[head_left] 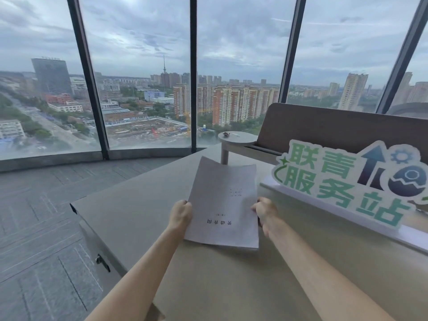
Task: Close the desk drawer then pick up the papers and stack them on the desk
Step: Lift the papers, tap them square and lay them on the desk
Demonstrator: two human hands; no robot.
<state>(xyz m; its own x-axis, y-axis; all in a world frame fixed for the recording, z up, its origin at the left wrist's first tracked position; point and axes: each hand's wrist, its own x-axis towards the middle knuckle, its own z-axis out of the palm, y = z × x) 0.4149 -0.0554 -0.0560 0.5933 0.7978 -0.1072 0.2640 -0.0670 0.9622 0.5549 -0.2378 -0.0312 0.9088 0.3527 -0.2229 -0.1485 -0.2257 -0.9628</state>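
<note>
A thin stack of white papers with a few printed characters is held over the grey desk top. My left hand grips the stack's left edge and my right hand grips its right edge. The near edge of the papers rests on or just above the desk; the far edge curls upward. On the desk's left side a panel front with a small dark lock or handle looks flush with the desk body.
A white sign with green characters and an arrow stands along the desk's right side. Behind it are a brown bench back and a small round side table. Grey carpet floor lies to the left, below tall windows.
</note>
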